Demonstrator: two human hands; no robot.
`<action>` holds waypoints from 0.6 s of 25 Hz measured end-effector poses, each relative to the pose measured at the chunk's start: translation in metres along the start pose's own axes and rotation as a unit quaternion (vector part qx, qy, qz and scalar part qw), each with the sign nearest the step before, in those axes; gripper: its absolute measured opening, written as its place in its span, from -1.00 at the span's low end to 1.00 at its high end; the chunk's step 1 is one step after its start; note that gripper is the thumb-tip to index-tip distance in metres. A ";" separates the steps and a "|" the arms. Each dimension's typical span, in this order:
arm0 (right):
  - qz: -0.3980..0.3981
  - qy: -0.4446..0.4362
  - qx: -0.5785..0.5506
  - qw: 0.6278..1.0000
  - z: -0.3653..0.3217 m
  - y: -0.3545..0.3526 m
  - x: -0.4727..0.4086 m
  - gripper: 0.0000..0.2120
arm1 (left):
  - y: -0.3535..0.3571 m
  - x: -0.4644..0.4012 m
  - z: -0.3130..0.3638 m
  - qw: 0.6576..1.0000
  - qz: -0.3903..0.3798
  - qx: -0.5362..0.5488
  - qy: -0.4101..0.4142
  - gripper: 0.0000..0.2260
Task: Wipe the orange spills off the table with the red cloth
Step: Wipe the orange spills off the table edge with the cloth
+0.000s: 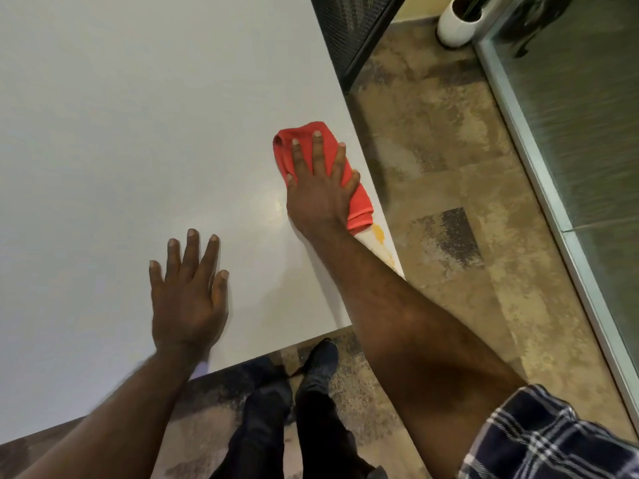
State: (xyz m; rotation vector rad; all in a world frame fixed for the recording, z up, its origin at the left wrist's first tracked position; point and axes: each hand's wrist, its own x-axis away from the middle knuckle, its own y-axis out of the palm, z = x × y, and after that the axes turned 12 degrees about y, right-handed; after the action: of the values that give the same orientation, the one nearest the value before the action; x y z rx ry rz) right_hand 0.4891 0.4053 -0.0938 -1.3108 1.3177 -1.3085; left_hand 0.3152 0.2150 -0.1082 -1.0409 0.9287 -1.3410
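while one right hand (320, 191) presses one red cloth (313, 152), two orange spills (378, 233) show

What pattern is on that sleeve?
The sleeve is dark navy plaid with white lines, seen in the head view.

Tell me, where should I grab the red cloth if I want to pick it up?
Probably the near end of the red cloth, which sticks out bare below the right hand beside the orange spill. The right hand lies flat over the middle of the cloth, so that part is covered. The cloth lies folded flat along the table edge, so come from above and pinch the folded end with your fingers.
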 end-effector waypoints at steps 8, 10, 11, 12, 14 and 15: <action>0.018 0.136 -0.034 0.990 -0.006 0.000 0.000 -0.38 | -0.003 0.000 0.003 1.000 0.010 0.006 -0.005 -0.50; 0.016 0.149 -0.039 0.988 -0.001 -0.001 0.002 -0.38 | -0.004 -0.001 0.004 1.000 0.013 0.011 -0.006 -0.50; 0.016 0.151 -0.039 0.988 0.004 -0.001 0.003 -0.38 | -0.005 -0.001 0.005 1.000 0.014 0.011 -0.006 -0.50; 0.016 0.151 -0.037 0.988 0.010 -0.002 0.005 -0.38 | -0.005 -0.001 0.005 1.000 0.014 0.010 -0.007 -0.50; 0.019 0.149 -0.034 0.988 0.025 -0.003 0.013 -0.40 | -0.004 0.000 0.005 1.000 0.014 0.007 -0.008 -0.50; 0.020 0.146 -0.032 0.989 0.033 -0.003 0.018 -0.41 | -0.004 0.000 0.004 1.000 0.014 0.008 -0.007 -0.50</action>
State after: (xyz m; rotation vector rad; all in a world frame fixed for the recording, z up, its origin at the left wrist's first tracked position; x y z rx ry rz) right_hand 0.5200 0.3839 -0.0919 -1.1598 1.5885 -1.4815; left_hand 0.3182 0.2152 -0.1035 -1.0219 0.9176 -1.3144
